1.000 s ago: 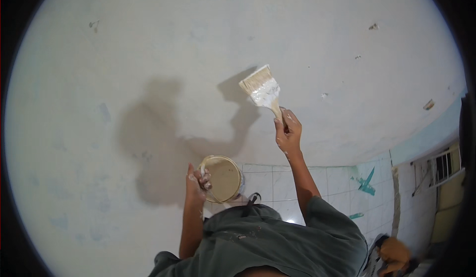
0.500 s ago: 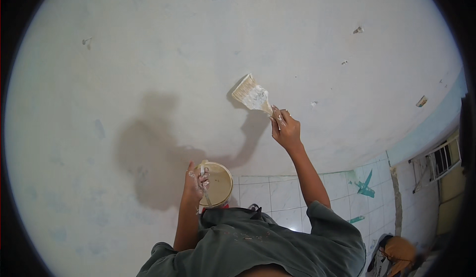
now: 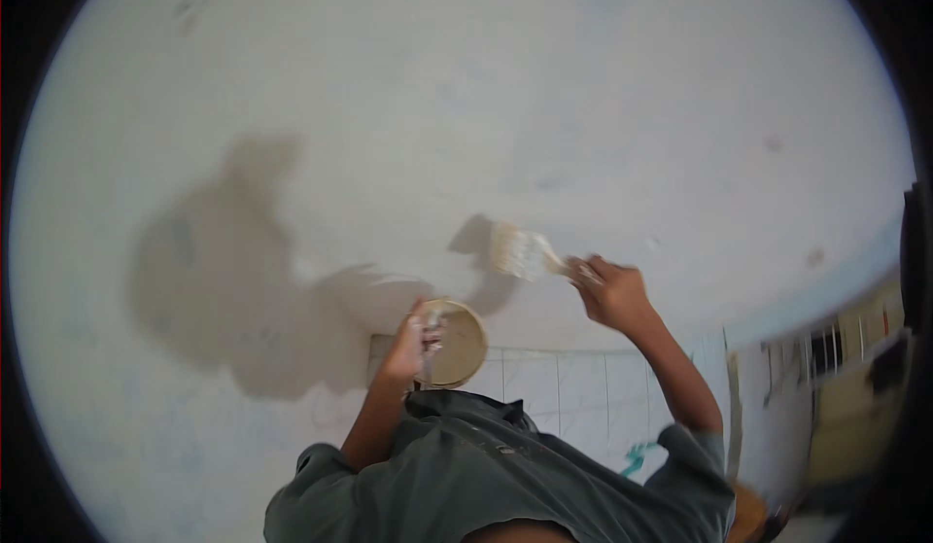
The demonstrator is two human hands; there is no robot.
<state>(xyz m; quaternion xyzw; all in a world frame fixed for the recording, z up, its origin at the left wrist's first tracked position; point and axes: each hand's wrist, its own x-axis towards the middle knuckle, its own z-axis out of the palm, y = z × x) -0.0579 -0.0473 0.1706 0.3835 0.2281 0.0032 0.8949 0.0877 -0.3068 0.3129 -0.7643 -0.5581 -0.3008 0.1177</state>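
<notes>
My right hand (image 3: pixel 610 292) grips the handle of a wide paintbrush (image 3: pixel 520 251) whose pale bristles press against the white wall (image 3: pixel 466 105). My left hand (image 3: pixel 416 341) holds a small round tan pot (image 3: pixel 457 344) of paint by its rim, close to my chest. The brush sits a little above and to the right of the pot. The picture is blurred by motion.
My shadow (image 3: pixel 233 280) falls on the wall at the left. White tiles (image 3: pixel 573 387) cover the lower wall under the painted part. At the far right are a corner and a barred window (image 3: pixel 826 349). My grey shirt (image 3: pixel 505 475) fills the lower edge.
My right hand has drawn the brush down and to the left along the wall, toward the pot. The left hand keeps the pot in much the same place.
</notes>
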